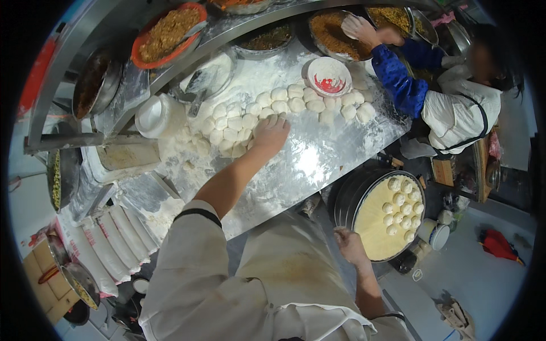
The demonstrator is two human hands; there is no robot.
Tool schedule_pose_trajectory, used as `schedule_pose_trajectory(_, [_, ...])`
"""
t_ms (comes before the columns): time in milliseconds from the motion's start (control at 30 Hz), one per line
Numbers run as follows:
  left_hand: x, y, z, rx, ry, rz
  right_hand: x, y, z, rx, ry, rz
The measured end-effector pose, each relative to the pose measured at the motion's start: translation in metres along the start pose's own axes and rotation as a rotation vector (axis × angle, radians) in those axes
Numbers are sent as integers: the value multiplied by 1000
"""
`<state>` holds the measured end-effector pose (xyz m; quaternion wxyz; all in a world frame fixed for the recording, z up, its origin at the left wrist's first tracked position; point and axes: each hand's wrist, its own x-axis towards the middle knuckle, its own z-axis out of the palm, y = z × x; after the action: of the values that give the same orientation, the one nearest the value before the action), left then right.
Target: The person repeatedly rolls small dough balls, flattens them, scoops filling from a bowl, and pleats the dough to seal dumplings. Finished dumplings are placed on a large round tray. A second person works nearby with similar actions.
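Observation:
On the floured metal table (294, 166), small white dough pieces (234, 122) lie close together in rows. My left hand (271, 133) reaches over them from the near side, fingertips down on the row's right part. Its fingers hide the dough beneath, so a grip cannot be made out. Below the table's edge, my right hand (352, 247), fingers curled, is beside the left rim of a stacked round steamer (367, 196). Whether it touches the rim is unclear. Several pleated buns (399, 199) sit on the steamer's pale liner, mostly towards its far and right side.
A co-worker's hand (358, 29) is over a bowl of brown filling (326, 32). A white-and-red bowl (329, 76) stands behind the dough. Left are a white tub (150, 116) and flour bowl (219, 72). A metal shelf (251, 19) crosses above the table's back.

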<state>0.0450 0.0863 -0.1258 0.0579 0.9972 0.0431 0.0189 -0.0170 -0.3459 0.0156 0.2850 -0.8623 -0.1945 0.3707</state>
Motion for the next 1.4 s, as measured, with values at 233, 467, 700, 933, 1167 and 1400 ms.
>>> schedule_pose_trajectory(233, [-59,44,53,-252,304,26,5,-24,5,-114,-100,17])
schedule_pose_trajectory(467, [-219,-21,15,-340,-27,-276,-3,-10,9,1,-32,-21])
schedule_pose_trajectory(700, [-274,-6,19,-152,216,-692,-49,24,32,-15,-52,-52])
schedule_pose_trajectory(933, [-272,19,0,-223,14,-674,-71,34,39,-96,-279,-138])
schedule_pose_trajectory(1167, [-236,28,19,-147,171,-564,-57,5,28,-108,-122,-168])
schedule_pose_trajectory(1400, [-249,-25,29,28,310,-764,-31,-35,35,-45,-195,-26])
